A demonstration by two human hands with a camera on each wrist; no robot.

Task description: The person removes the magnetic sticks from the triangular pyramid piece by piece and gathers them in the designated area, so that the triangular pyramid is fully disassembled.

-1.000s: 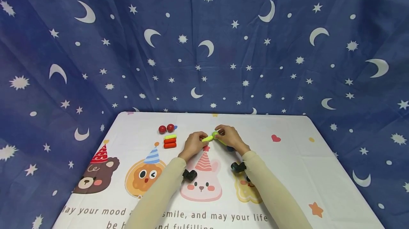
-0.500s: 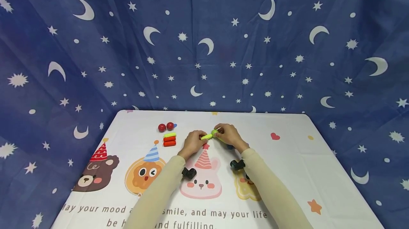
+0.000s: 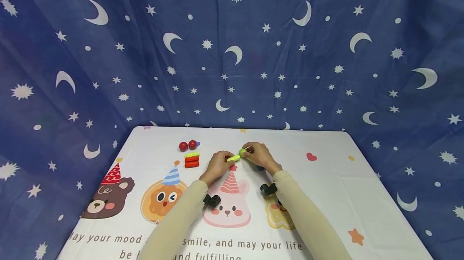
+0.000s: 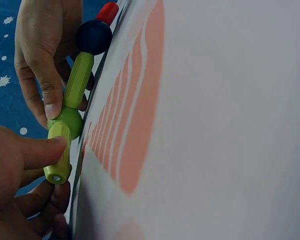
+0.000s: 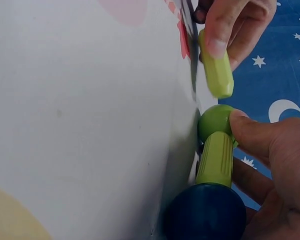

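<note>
One yellow-green rod (image 5: 218, 72), pinched in the left hand (image 3: 216, 166) over the worktop (image 3: 326, 144), points its long axis rightward, just apart from the green ball (image 5: 214, 120) gripped by the curled right hand (image 3: 260, 155).

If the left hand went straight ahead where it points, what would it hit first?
Probably the green ball held by the right hand; the yellow-green stick in the left hand would touch it first, though depth is hard to judge.

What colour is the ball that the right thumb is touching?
The ball is bright green; it shows best in the right wrist view.
</note>
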